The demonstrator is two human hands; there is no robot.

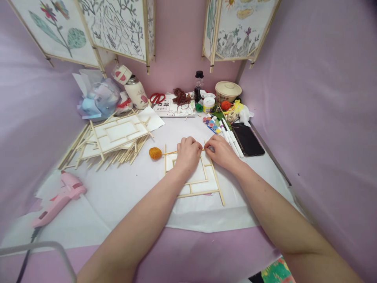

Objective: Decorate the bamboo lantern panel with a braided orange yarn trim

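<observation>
A frame of thin wooden sticks (203, 192) with white backing lies flat on the white-covered table, in front of me. At its far right corner, my left hand (190, 153) and my right hand (219, 151) come close together, fingers pinched. An orange-yellow strand of yarn (169, 153) runs from a small yarn ball (155, 153) at the left to my left hand's fingers. My right hand's fingertips pinch the strand beside the corner stick. The exact hold at the fingertips is partly hidden, and my left hand covers part of the frame.
Finished stick panels (118, 133) lie on loose sticks at the left, beyond a pink glue gun (60, 198). Scissors (157, 98), brown yarn (182, 97), white pens (231, 137) and a phone (247, 139) sit farther back. Painted lanterns (120, 27) hang above.
</observation>
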